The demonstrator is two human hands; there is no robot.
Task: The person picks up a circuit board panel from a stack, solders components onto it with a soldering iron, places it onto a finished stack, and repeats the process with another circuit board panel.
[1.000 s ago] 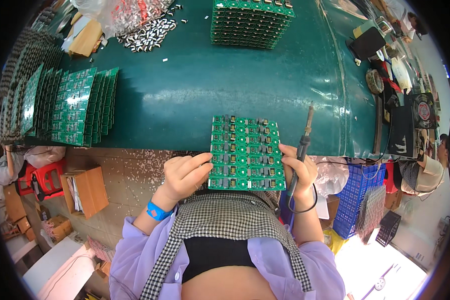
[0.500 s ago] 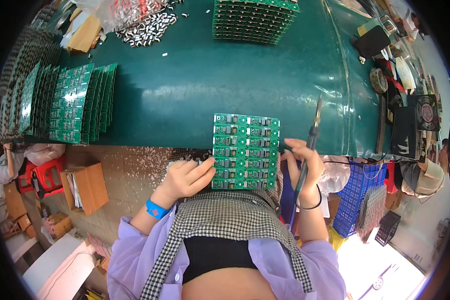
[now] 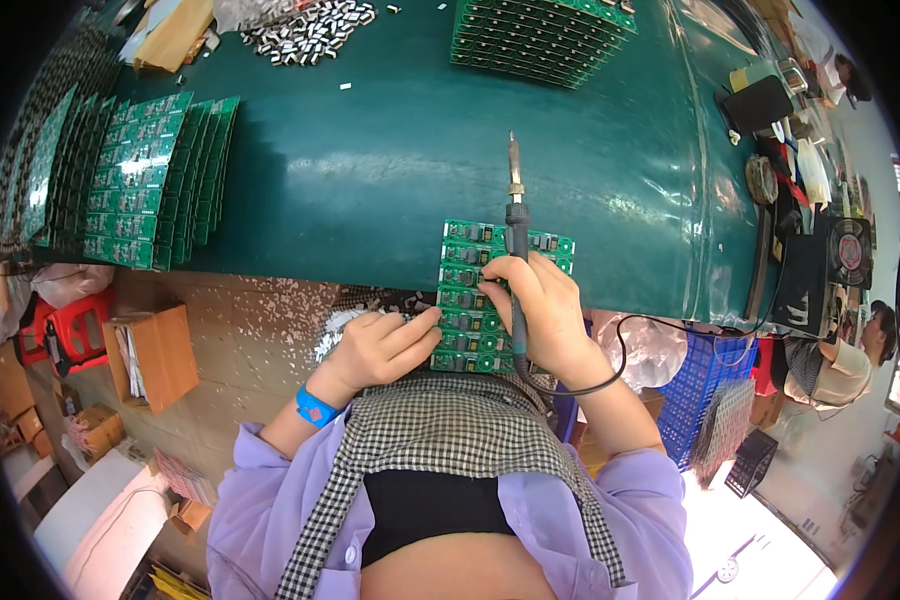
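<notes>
Green rectangular circuit panel (image 3: pixel 470 300), left hand (image 3: pixel 380 350) fingers pinching its edge; right hand (image 3: pixel 545 315) fingers clamped on slim soldering iron (image 3: pixel 515 225)

right hand (image 3: pixel 545 312) now gripping soldering iron (image 3: pixel 515 225) over circuit board (image 3: pixel 470 300), tip raised

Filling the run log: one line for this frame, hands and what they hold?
left hand: steadies green circuit panel | right hand: holds soldering iron, tip raised | surface: green table

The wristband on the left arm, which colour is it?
Blue, seen best in the head view: wristband.
</notes>
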